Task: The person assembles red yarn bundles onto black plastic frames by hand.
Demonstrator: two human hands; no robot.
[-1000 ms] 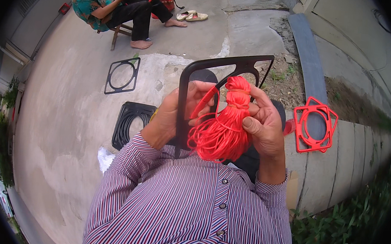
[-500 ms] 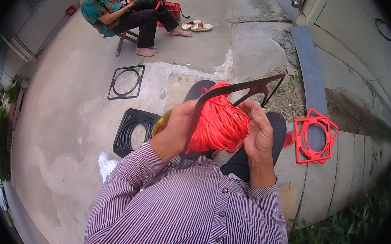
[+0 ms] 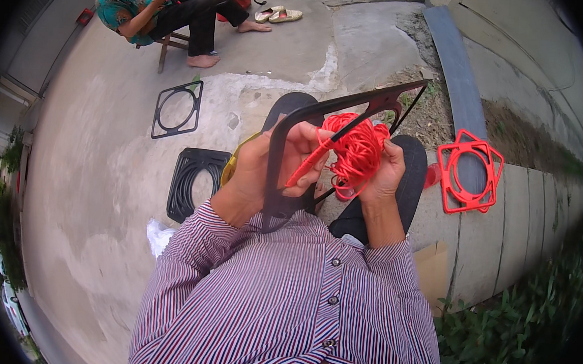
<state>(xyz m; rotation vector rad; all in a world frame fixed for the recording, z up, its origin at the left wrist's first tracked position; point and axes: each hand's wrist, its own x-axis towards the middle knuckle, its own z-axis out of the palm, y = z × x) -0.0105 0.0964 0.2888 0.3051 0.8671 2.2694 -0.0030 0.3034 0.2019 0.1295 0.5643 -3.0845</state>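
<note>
Over my lap stands a black square plastic frame, tilted up, with a round ring inside it. My left hand is closed on the ring, where a stretch of red cord is wound tightly round it. A loose, tangled bundle of red cord hangs through the frame's opening. My right hand pinches this bundle at its right side, thumb and fingers pressed together. Part of the cord is hidden behind the frame and my left fingers.
Black frames lie stacked at the left, with a single one beyond them. Red frames lie at the right, near a long grey board. A person sits on a stool at the far left. Plants grow at lower right.
The red bundle looks smaller and looser, and it has shifted right. My left fingers have moved onto the cord-wrapped ring; my right hand has closed on the bundle. The frame has tilted.
</note>
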